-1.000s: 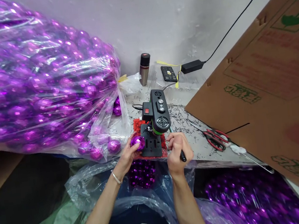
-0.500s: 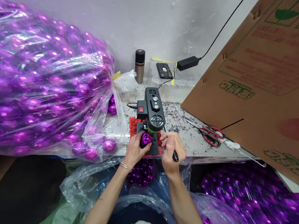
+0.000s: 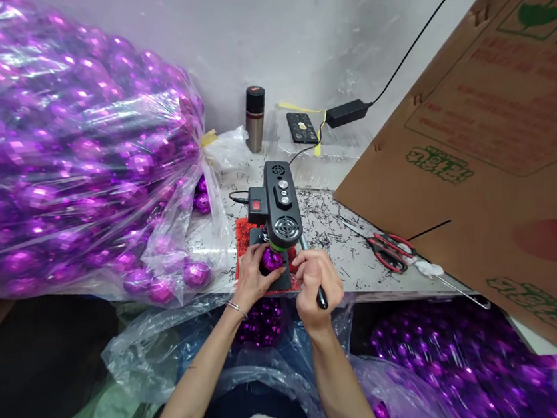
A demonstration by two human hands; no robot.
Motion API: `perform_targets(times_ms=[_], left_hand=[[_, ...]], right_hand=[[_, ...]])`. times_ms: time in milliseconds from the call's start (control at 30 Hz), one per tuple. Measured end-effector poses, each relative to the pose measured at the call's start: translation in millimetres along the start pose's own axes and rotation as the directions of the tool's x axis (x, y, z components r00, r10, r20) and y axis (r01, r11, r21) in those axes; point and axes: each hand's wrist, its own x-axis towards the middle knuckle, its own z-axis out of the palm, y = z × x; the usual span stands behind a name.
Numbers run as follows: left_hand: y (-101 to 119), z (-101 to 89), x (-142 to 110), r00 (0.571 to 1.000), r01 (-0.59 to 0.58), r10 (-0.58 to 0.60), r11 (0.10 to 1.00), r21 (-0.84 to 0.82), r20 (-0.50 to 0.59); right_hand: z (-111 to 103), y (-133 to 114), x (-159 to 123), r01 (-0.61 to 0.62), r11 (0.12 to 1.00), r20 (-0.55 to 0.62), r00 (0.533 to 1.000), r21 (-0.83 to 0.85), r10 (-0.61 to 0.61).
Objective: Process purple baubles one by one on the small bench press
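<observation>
The place looked like a small workshop set up for quantity work. A compact black machine [image 3: 282,202] with a red switch stood on a desk [image 3: 367,283] strewn with short black scraps, and red-handled scissors [image 3: 390,251] lay nearby. A huge clear bag [image 3: 175,251] bulged with shiny purple balls [image 3: 140,162], many more filled the lower right, and a large printed cardboard box [image 3: 498,191] took up the right side.

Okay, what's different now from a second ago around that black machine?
The left hand has carried the purple ball rightward, from the left edge of the base plate in close by the black machine. Nothing was let go. The right hand stays closed around the handle; scissors and bottle stayed put.
</observation>
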Motion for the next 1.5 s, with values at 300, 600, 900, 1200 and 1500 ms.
perform_targets(times_ms=[300,600,900,1200,1500], left_hand=[[-5.5,4.5,-7.1,1.0,-0.01,0.009,0.999,-0.031,-0.017],[-4.4,5.2,-7.9,0.999,-0.027,0.027,1.0,-0.016,-0.026],[-6.0,7.0,-7.1,1.0,-0.009,0.008,0.999,-0.037,-0.03],[-7.4,9.2,-2.7,0.999,-0.027,0.026,0.999,-0.038,-0.038],[-7.3,9.0,5.5,0.999,-0.033,0.031,0.997,-0.07,-0.028]], right_hand=[[5.3,11.9,-17.8,0.015,1.0,-0.035,0.999,-0.023,-0.016],[23.5,38.0,-39.0,0.113,0.993,-0.158,0.982,0.026,-0.107],[26.4,44.1,-41.5,0.145,0.989,-0.194,0.97,-0.012,-0.144],[26.7,51.1,-42.0,0.165,0.985,-0.175,0.973,0.053,-0.153],[32.9,52.4,-42.9,0.199,0.978,-0.208,0.961,0.058,-0.183]])
